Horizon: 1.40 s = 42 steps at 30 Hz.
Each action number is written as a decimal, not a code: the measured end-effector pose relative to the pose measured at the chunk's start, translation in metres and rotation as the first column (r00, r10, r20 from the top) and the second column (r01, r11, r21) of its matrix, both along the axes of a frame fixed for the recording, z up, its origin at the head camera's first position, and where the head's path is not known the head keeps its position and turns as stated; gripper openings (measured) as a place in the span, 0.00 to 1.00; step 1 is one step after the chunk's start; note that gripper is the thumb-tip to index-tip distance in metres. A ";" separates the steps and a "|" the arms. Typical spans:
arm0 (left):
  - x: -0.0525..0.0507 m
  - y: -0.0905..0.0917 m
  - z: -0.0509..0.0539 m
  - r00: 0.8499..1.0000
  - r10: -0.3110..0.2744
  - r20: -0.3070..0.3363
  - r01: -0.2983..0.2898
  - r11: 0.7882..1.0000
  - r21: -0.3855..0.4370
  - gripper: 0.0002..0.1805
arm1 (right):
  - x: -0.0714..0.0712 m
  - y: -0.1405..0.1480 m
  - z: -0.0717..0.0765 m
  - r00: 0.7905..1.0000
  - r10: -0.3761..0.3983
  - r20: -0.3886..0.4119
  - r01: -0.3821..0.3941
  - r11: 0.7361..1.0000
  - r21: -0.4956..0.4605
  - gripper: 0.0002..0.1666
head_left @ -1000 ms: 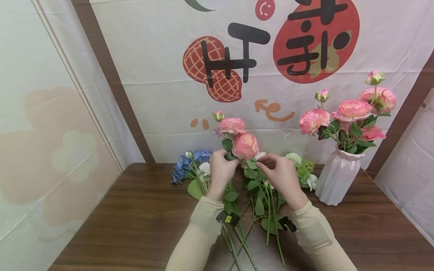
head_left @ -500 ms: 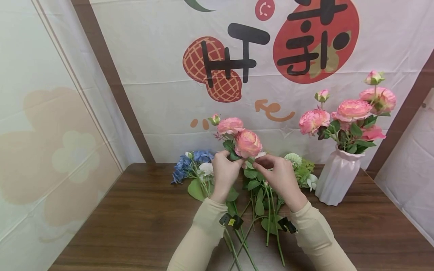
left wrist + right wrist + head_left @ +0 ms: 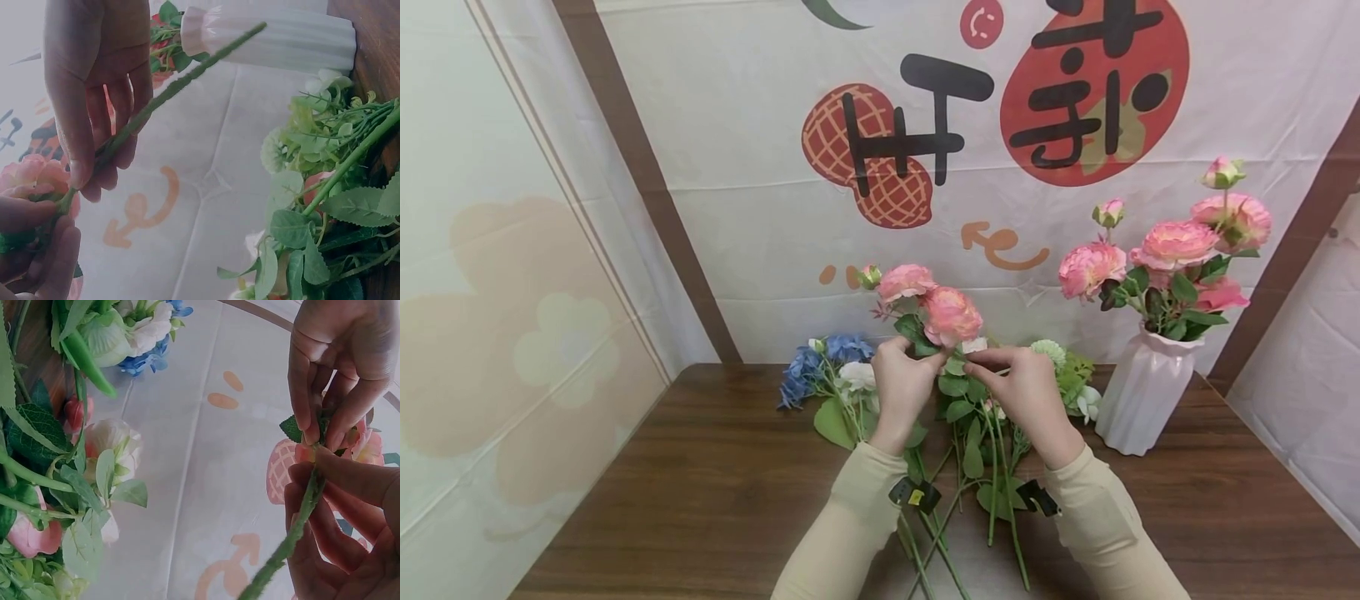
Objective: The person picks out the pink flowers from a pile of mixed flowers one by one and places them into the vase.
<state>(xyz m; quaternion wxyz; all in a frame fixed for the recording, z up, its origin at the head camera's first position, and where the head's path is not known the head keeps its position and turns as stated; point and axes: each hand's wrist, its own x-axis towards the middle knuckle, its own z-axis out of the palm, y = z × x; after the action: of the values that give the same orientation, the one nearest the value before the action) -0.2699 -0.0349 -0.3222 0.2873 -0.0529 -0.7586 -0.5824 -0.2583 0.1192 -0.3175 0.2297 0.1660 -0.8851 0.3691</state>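
Note:
My left hand [image 3: 904, 390] pinches a pink flower stem just below its two open blooms [image 3: 951, 317] and a small bud. My right hand [image 3: 1026, 398] pinches the same stem a little lower, close beside the left. In the left wrist view the green stem [image 3: 181, 83] runs out past the right hand's fingers, its end free. The right wrist view shows both hands' fingertips almost meeting at the stem [image 3: 284, 547], with a dark green leaf [image 3: 291, 429] by the left hand's fingers.
A white vase [image 3: 1150, 392] with pink flowers stands at the back right. Blue flowers [image 3: 802, 372], white blooms [image 3: 856, 377] and green stems [image 3: 992, 475] lie on the brown table [image 3: 700, 492]. A pale green round flower [image 3: 1049, 353] lies behind the right hand. A printed cloth hangs behind.
The pink blooms have moved slightly right and down, tilting a little, with the left hand shifting right. The right hand keeps its pinch close to the same place.

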 end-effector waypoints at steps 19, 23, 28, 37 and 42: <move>0.004 0.008 0.000 0.996 -0.051 -0.074 0.052 0.999 0.015 0.13 | 0.008 0.004 0.006 0.985 -0.046 -0.167 0.052 0.998 0.036 0.07; 0.005 0.007 0.001 0.990 -0.087 -0.109 0.088 0.996 0.001 0.15 | 0.009 0.006 0.009 0.978 -0.047 -0.205 0.057 0.997 0.044 0.06; 0.007 0.002 0.000 0.977 -0.167 -0.134 0.163 0.986 -0.044 0.16 | 0.012 0.012 0.012 0.972 -0.070 -0.224 0.082 0.996 0.045 0.06; 0.006 -0.017 -0.008 0.974 -0.160 -0.162 0.146 0.985 -0.096 0.15 | 0.011 0.027 0.020 0.964 -0.131 -0.232 0.132 0.991 -0.014 0.07; 0.005 -0.035 -0.016 0.979 -0.104 -0.173 0.080 0.987 -0.141 0.12 | 0.009 0.033 0.024 0.955 -0.156 -0.252 0.154 0.988 -0.026 0.07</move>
<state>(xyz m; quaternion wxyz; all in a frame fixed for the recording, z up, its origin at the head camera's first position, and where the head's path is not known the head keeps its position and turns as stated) -0.2653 -0.0695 -0.3384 0.3231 -0.1597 -0.7635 -0.5358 -0.2488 0.1526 -0.2940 0.3695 0.1411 -0.8576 0.3287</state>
